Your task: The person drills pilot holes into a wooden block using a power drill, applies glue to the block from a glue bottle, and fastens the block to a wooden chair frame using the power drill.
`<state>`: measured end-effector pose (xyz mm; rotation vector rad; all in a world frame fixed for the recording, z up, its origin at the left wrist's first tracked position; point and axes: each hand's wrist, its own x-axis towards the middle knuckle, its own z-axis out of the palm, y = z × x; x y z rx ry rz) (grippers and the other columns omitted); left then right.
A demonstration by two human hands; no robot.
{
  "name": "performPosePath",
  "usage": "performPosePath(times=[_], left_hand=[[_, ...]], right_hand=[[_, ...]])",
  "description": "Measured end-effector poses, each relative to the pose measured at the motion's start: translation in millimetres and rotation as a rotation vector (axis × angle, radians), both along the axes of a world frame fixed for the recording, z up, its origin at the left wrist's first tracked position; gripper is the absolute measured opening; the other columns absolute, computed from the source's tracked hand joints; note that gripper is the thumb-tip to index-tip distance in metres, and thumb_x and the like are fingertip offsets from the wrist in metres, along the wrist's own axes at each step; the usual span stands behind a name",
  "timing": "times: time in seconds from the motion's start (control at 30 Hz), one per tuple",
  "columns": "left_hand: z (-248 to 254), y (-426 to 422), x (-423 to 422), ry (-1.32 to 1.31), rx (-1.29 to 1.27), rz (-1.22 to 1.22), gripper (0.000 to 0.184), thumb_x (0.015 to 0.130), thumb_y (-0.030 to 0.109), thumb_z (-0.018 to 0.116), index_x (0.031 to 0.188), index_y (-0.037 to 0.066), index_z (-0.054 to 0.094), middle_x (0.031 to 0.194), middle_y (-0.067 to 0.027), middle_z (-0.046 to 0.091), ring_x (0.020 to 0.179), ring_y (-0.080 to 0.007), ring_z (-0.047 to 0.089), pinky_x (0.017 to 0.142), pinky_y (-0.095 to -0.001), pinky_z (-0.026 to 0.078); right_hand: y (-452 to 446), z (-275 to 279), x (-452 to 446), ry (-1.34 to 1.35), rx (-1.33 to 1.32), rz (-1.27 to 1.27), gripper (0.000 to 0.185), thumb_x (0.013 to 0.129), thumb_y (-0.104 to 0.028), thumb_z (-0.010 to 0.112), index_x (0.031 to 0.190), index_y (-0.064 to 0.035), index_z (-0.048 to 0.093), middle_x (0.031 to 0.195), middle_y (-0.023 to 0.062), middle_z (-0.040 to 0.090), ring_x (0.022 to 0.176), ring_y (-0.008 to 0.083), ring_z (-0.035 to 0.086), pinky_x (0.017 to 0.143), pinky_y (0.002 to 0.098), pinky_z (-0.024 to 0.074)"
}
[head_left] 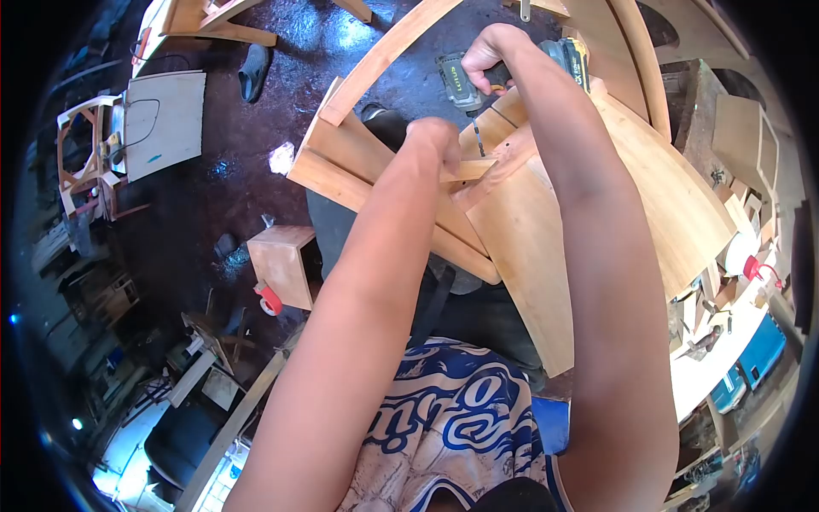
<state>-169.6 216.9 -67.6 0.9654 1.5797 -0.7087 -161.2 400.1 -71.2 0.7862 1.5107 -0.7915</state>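
Observation:
My right hand [497, 53] is wrapped round the handle of a cordless drill [461, 84], whose battery end shows beyond my wrist. The drill points down, and its long thin bit [479, 136] reaches to a wooden frame joint near a small wood strip [472, 170]. Closed at the end of that strip is my left hand [435, 141], its fingertips partly hidden. Around both hands lies a pale wooden chair-like frame [388, 183] with a curved rail [388, 60] and broad flat panels [520, 247], resting across my lap.
A small wooden box [281, 264] with a red tape roll [269, 299] stands at left. A dark shoe [253, 73] lies on the floor. Wood offcuts and a blue case [762, 350] sit at right. A pale board [164, 126] is at far left.

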Motion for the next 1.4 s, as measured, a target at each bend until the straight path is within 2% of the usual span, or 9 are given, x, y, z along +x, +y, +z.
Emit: performPosePath(times=[0.37,0.57,0.8,0.87,1.1,1.17,1.23,1.33,1.4], left_hand=[[-12.8,0.7,-7.3,-0.061,0.009,0.007,0.058,0.070,0.033,0.089,0.121,0.011,0.073,0.127,-0.0138,0.069,0.114,-0.0318,0.067,0.092,-0.0439,0.054],[3.7,4.4,-2.2,-0.028,0.008,0.016,0.061,0.070,0.033,0.089,0.122,0.007,0.071,0.125,-0.0148,0.070,0.113,-0.0310,0.068,0.092,-0.0428,0.054],[3.0,2.1,-2.6,-0.029,0.034,0.021,0.060,0.068,0.031,0.090,0.120,0.006,0.072,0.123,-0.0151,0.070,0.111,-0.0298,0.069,0.091,-0.0420,0.055],[0.0,2.9,-3.7,-0.032,0.032,0.010,0.058,0.067,0.030,0.091,0.117,0.007,0.073,0.122,-0.0153,0.071,0.110,-0.0295,0.069,0.090,-0.0419,0.055],[2.6,3.1,4.1,-0.044,0.025,-0.011,0.057,0.065,0.030,0.092,0.114,0.007,0.074,0.116,-0.0145,0.073,0.104,-0.0303,0.071,0.086,-0.0421,0.056],[2.4,0.7,3.6,-0.003,0.109,-0.048,0.055,0.064,0.030,0.092,0.111,0.007,0.075,0.112,-0.0146,0.074,0.101,-0.0304,0.072,0.084,-0.0418,0.056],[-3.8,0.1,2.5,-0.004,0.126,-0.082,0.055,0.064,0.031,0.092,0.110,0.007,0.076,0.110,-0.0146,0.074,0.100,-0.0301,0.072,0.084,-0.0416,0.056],[-8.4,-0.1,6.2,0.001,0.136,-0.122,0.053,0.063,0.032,0.091,0.108,0.008,0.077,0.109,-0.0140,0.075,0.099,-0.0294,0.072,0.084,-0.0411,0.056],[-9.8,-0.8,8.2,0.015,0.125,-0.133,0.052,0.063,0.033,0.091,0.107,0.009,0.077,0.108,-0.0134,0.075,0.098,-0.0291,0.072,0.084,-0.0409,0.057]], right_hand=[[-5.3,8.1,-7.5,-0.007,0.080,0.078,0.021,0.064,-0.013,0.074,0.084,-0.0085,0.074,0.091,0.0100,0.074,0.080,0.0247,0.071,0.081,0.0388,0.0539],[-5.6,19.7,-9.1,0.028,0.140,0.065,0.035,0.062,-0.014,0.077,0.096,-0.0086,0.074,0.097,0.0125,0.074,0.086,0.0275,0.071,0.084,0.0405,0.0542],[1.2,15.8,-7.7,-0.087,0.030,0.021,0.030,0.066,-0.013,0.075,0.095,-0.0080,0.073,0.096,0.0127,0.074,0.086,0.0277,0.070,0.084,0.0421,0.0538],[3.0,23.1,-0.3,-0.051,-0.034,0.002,0.009,0.072,-0.011,0.068,0.079,-0.0053,0.069,0.081,0.0095,0.070,0.061,0.0218,0.059,0.061,0.0369,0.0495],[10.9,22.5,1.8,-0.098,-0.096,0.022,0.012,0.074,-0.014,0.070,0.083,-0.0057,0.069,0.080,0.0094,0.070,0.060,0.0210,0.059,0.060,0.0354,0.0497],[5.5,45.5,10.4,-0.036,0.017,0.020,0.014,0.075,-0.015,0.072,0.085,-0.0052,0.069,0.082,0.0092,0.071,0.060,0.0202,0.059,0.059,0.0350,0.0501],[9.9,34.3,18.0,-0.064,-0.034,-0.037,0.015,0.073,-0.014,0.072,0.085,-0.0052,0.070,0.082,0.0082,0.072,0.059,0.0191,0.059,0.057,0.0353,0.0504],[23.6,40.7,44.5,0.259,-0.008,-0.130,0.018,0.070,-0.013,0.071,0.085,-0.0028,0.072,0.078,0.0079,0.072,0.055,0.0162,0.059,0.054,0.0362,0.0504],[14.9,112.6,55.9,0.236,0.055,-0.143,0.019,0.069,-0.012,0.071,0.085,-0.0015,0.072,0.078,0.0084,0.072,0.054,0.0160,0.059,0.052,0.0352,0.0499]])
